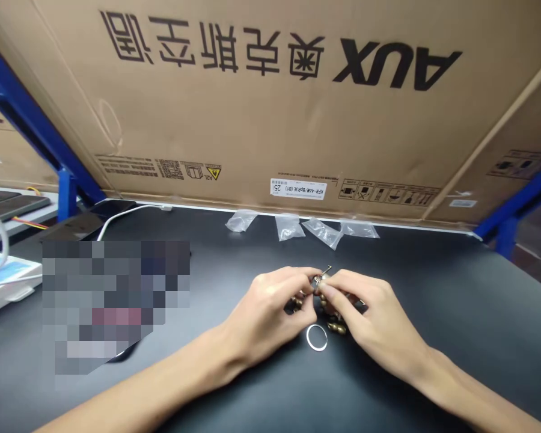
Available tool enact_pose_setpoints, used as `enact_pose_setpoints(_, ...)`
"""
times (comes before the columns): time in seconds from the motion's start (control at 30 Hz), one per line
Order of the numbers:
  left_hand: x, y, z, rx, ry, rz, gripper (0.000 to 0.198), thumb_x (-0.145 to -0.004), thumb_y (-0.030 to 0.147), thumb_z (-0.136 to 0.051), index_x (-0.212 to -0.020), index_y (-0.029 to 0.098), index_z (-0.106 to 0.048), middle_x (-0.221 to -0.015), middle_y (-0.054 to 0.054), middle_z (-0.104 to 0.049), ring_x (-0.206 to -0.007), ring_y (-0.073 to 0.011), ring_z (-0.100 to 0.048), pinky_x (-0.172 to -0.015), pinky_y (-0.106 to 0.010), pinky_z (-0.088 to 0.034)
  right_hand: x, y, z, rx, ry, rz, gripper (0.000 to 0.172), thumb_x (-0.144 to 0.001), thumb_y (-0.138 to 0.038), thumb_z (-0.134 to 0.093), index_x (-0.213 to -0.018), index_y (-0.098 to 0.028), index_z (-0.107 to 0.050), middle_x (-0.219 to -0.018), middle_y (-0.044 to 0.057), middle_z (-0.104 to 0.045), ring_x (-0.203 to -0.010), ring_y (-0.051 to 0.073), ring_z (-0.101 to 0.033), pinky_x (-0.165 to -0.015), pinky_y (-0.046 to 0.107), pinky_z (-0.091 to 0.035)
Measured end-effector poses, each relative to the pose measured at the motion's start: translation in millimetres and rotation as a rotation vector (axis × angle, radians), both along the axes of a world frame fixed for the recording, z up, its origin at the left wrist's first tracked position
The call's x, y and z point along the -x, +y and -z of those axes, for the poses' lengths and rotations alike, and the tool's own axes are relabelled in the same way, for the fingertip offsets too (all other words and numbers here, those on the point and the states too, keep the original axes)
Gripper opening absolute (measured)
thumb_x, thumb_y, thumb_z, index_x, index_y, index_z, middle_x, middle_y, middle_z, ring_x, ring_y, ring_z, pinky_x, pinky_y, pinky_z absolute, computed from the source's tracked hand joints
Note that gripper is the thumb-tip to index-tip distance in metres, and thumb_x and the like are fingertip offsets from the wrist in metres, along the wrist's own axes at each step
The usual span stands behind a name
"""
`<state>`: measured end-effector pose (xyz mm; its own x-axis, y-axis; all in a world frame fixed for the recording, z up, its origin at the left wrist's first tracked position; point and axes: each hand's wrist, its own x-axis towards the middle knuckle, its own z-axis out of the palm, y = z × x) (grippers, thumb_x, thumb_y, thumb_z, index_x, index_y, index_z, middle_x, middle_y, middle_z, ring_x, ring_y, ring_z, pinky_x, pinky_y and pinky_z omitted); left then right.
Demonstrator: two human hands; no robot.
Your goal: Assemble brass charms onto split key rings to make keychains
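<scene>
Head view, centre of frame: left hand [270, 307] and right hand [365, 307] meet fingertip to fingertip just above the black tabletop [455, 313]. Both pinch one small silvery metal part [323, 276]; its thin end sticks up and to the right from between the fingertips. The exact shape is too small to tell.

Brass pieces [336, 328] lie under and between the hands, partly hidden by the fingers; some touch the tabletop. More show at the left hand's fingertips. I cannot tell whether they are joined to the metal part.

Ring [316, 337], silver, lies flat on the tabletop just below the hands, near the brass pieces.

Upper centre: four small clear bags [289, 227] in a row along the foot of a big cardboard box [270, 120].

Upper left: white cable [126, 211] on the tabletop. Blue frame [67, 192] at the left edge.
</scene>
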<state>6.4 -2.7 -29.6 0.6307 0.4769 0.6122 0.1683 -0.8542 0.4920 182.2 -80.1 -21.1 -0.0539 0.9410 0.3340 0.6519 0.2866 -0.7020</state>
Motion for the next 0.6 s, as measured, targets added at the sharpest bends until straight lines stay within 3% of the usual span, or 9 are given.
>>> enact_pose_setpoints(0.37,-0.3,0.0,2.1,-0.009,0.057,0.048,0.016,-0.082,0.005,-0.053,-0.080,0.019,-0.060,-0.105,-0.005,-0.076,-0.071,-0.0129,-0.068,-0.068,-0.026,-0.055,-2.2,1.5,-0.9,-0.050,-0.092,0.047,0.028,-0.100,-0.026,-0.045,-0.082,-0.022,-0.066,-0.077,0.001,-0.066,-0.066,0.015,-0.060,-0.066,0.027,-0.046)
enact_pose_setpoints(0.6,1.5,0.9,3.4,-0.014,0.067,0.054,0.015,-0.084,0.006,-0.054,-0.088,0.019,-0.062,-0.105,-0.005,-0.076,-0.077,-0.0137,-0.069,-0.073,-0.024,-0.056,-1.1,-0.2,8.0,-0.121,-0.224,-0.022,0.028,-0.100,-0.022,-0.044,-0.086,-0.022,-0.068,-0.081,0.002,-0.066,-0.068,0.014,-0.060,-0.066,0.026,-0.047)
